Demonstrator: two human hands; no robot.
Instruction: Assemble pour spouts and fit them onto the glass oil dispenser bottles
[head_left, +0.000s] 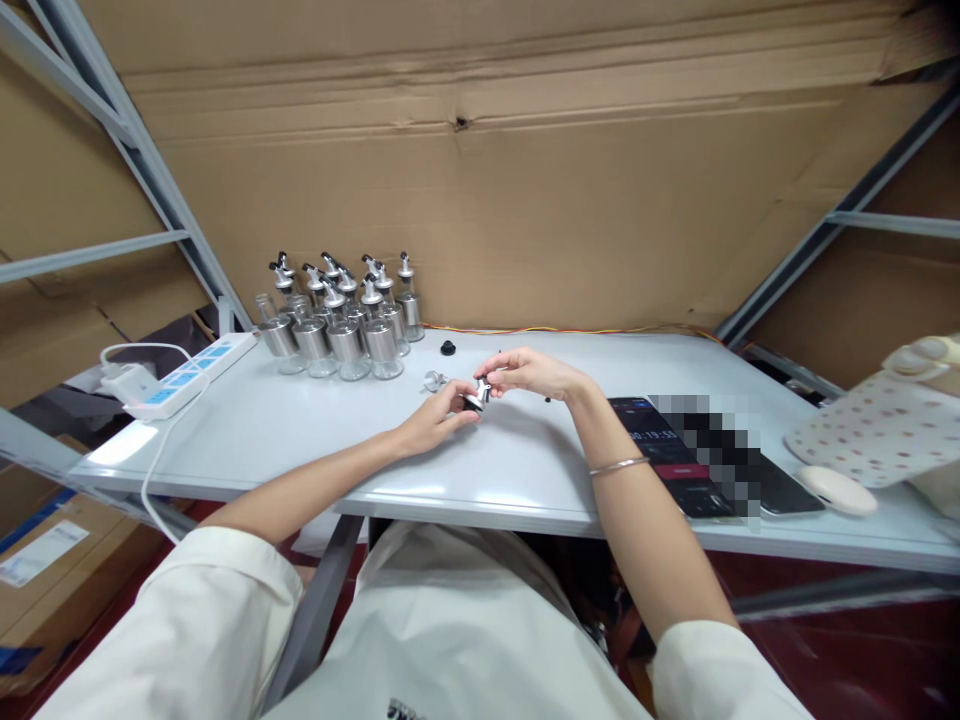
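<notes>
Over the middle of the table, my left hand (436, 418) is closed around the base of a silver and black pourer spout (481, 391). From the right, my right hand (534, 373) pinches the upper end of the same spout; its fingertips partly cover the small parts there. A loose silver piece (433, 380) lies just behind my left hand. Farther back sits a black stopper (448, 348). Several glass bottles with steel sleeves (348, 346) stand grouped at the back left, many topped with pourer spouts like the one in my hands.
At the left edge lies a white power strip (169, 395) with a plugged-in charger and cable. To the right are a dark device showing a timer (652, 425), a pale rounded case (838, 489) and a spotted bag (862, 425). Cardboard (525, 220) walls the back.
</notes>
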